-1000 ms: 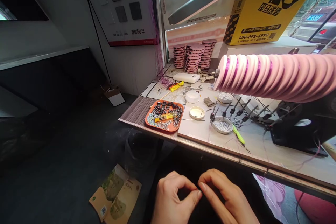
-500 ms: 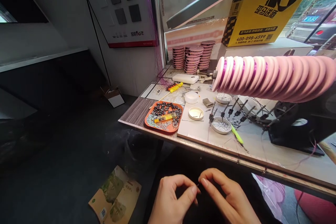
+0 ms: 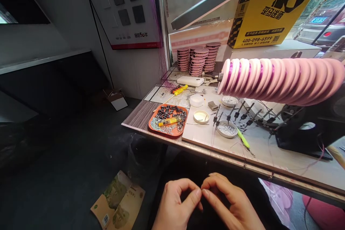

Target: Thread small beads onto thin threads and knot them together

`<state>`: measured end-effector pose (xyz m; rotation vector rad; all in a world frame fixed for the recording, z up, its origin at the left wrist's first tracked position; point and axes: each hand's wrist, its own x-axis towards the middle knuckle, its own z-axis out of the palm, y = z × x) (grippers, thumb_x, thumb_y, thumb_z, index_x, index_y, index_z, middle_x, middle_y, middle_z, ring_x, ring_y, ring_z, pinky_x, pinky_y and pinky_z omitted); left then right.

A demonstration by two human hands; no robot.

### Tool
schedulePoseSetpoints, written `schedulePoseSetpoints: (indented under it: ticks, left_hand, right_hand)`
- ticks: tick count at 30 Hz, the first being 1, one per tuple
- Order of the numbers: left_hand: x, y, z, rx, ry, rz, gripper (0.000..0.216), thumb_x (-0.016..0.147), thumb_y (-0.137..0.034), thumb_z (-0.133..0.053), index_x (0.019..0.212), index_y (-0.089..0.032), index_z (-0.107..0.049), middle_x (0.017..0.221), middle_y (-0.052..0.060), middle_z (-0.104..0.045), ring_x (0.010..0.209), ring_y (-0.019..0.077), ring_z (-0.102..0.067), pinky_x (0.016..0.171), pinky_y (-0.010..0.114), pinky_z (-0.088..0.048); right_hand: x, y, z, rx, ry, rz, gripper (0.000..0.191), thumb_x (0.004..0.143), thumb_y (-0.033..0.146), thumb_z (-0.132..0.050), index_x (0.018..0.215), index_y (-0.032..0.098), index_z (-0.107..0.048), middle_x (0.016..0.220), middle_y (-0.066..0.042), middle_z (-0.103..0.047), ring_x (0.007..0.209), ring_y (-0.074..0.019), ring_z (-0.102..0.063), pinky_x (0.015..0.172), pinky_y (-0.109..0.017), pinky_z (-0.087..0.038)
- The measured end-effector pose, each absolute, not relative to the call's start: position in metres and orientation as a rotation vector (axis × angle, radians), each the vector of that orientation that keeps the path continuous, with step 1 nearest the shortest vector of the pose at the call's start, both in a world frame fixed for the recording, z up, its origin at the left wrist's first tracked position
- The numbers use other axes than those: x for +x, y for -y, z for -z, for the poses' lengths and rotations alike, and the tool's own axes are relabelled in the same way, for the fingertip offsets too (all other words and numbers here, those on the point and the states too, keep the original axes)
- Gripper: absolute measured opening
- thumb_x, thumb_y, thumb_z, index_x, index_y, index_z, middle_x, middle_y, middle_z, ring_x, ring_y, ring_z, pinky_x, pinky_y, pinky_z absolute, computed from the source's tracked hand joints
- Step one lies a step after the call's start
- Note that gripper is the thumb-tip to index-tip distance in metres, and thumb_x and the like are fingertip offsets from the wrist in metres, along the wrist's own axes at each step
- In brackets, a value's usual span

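Observation:
Low in front of the table edge, my left hand (image 3: 181,203) pinches with thumb and index finger. Opposite it, my right hand (image 3: 228,201) is pinched too, and the fingertips of both hands meet or nearly touch. What they hold between them is too small to make out. Beyond my hands on the table lies an orange tray (image 3: 172,134) of small black parts, light-green pieces, silver bits and a yellow tube (image 3: 169,121). To its right stand a shallow dish (image 3: 201,121) with dark slivers in it and a dish of small silver-white pieces (image 3: 227,129).
A row of pink spools (image 3: 280,79) on a spindle hangs over the table's right side, above several upright dark rods. Stacked pink discs (image 3: 199,59), a white case (image 3: 190,81) and a yellow bag (image 3: 269,14) stand behind. A green-handled tool (image 3: 243,138) lies near the front.
My right hand has shifted slightly left, so its fingertips now meet my left hand's. The small dark thing seen between the fingers earlier is hidden now.

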<state>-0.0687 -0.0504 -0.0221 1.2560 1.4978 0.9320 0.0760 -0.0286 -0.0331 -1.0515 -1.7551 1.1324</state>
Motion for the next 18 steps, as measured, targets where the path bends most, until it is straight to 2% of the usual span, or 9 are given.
schedulePoseSetpoints:
  ticks: [5,12,15,18]
  left_hand:
    - [-0.069,0.050,0.021,1.210,-1.483,-0.947,0.031,0.076,-0.038,-0.056,0.055,-0.015,-0.064,0.050,0.001,-0.062,0.053,0.0139,-0.053,0.056,0.023,-0.037]
    - [-0.071,0.050,0.021,1.195,-1.499,-0.971,0.028,0.076,-0.037,-0.058,0.061,-0.015,-0.066,0.052,0.002,-0.065,0.056,0.0154,-0.056,0.059,0.023,-0.040]
    - [-0.070,0.050,0.020,1.206,-1.514,-0.981,0.024,0.075,-0.034,-0.059,0.061,-0.015,-0.066,0.053,0.002,-0.066,0.056,0.0155,-0.057,0.059,0.023,-0.040]
    - [-0.075,0.049,0.016,1.218,-1.547,-1.000,0.023,0.075,-0.031,-0.059,0.061,-0.015,-0.067,0.053,0.002,-0.066,0.057,0.0157,-0.058,0.060,0.023,-0.041]
  right_hand:
    - [0.081,0.027,0.033,-1.105,1.781,-1.136,0.023,0.089,0.034,-0.044,0.073,0.020,-0.053,0.067,0.001,-0.053,0.061,-0.0134,-0.052,0.056,-0.021,-0.042]
    - [0.084,0.026,0.034,-1.074,1.837,-1.139,0.017,0.092,0.030,-0.042,0.086,0.020,-0.055,0.076,-0.001,-0.059,0.068,-0.0136,-0.059,0.063,-0.020,-0.047]
    - [0.085,0.025,0.036,-1.105,1.853,-1.030,0.019,0.092,0.030,-0.041,0.081,0.020,-0.053,0.073,0.000,-0.058,0.066,-0.0134,-0.058,0.062,-0.020,-0.047]
    - [0.089,0.019,0.042,-1.120,1.949,-0.787,0.016,0.092,0.026,-0.041,0.084,0.020,-0.053,0.075,-0.001,-0.058,0.069,-0.0147,-0.058,0.063,-0.023,-0.048]
